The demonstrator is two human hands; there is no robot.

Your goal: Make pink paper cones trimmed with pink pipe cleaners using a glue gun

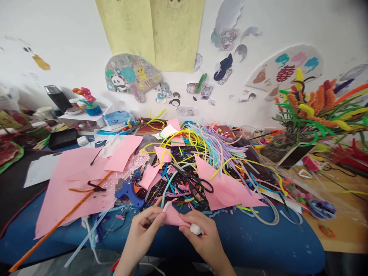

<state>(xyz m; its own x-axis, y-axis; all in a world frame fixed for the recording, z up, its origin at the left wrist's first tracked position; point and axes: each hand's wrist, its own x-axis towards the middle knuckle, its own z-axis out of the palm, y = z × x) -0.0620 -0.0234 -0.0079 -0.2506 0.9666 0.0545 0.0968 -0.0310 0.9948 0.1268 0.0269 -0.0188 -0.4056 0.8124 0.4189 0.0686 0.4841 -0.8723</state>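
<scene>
My left hand [145, 224] pinches one side of a small folded piece of pink paper [173, 215] at the front edge of the blue-covered table. On the other side, my right hand [204, 234] grips the same paper between thumb and fingers. A white crumpled wad [196, 229], perhaps tissue, sticks out of the right hand. A pale green pipe cleaner [167, 182] rises just behind the left fingers; whether it is held cannot be seen. Black-handled scissors [198, 186] lie open beyond the hands. Left of them rests a blue glue gun [131, 194].
Pink paper sheets [74, 180] lie left, and a cut pink piece [230, 189] lies right. Behind is a pile of pastel pipe cleaners [212, 142]. An orange stem [63, 218] crosses the left edge. Pipe-cleaner flowers [319, 99] stand right, near a dark-screened device [297, 155].
</scene>
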